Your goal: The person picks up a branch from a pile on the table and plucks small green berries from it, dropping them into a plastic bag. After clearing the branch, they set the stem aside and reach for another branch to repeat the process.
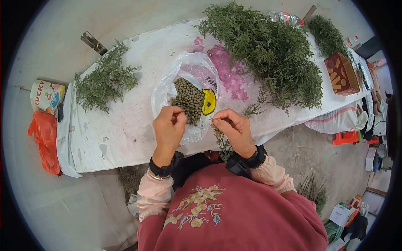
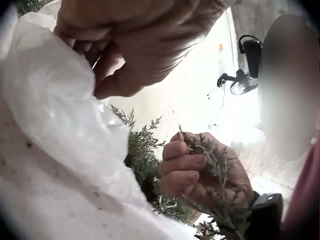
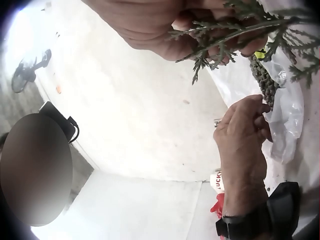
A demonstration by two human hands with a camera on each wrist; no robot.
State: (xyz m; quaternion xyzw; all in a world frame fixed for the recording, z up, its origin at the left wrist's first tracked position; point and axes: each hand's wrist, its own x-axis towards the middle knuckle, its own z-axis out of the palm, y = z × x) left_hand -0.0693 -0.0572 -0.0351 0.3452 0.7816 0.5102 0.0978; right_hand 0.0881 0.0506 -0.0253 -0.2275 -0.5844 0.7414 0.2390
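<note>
In the head view my right hand (image 1: 236, 131) pinches a green conifer sprig (image 1: 223, 144) between thumb and fingers, and the sprig hangs down toward the wrist. The right wrist view shows its flat, scaly leaves (image 3: 210, 42) across the fingers. My left hand (image 1: 167, 129) is at the near left rim of a clear plastic bag (image 1: 161, 90), fingers curled and thumb close to the index finger. Nothing shows between them, and the inside of the curl is partly hidden. Small round greenish-brown cones (image 1: 188, 98) fill the bag's middle beside a yellow label (image 1: 209, 101).
A large heap of conifer branches (image 1: 272, 54) covers the table's right part; a smaller bunch (image 1: 104, 79) lies left. A red box (image 1: 342, 74) and a plastic bottle (image 1: 284, 17) stand at the edges. A red plastic bag (image 1: 44, 142) hangs at the left end.
</note>
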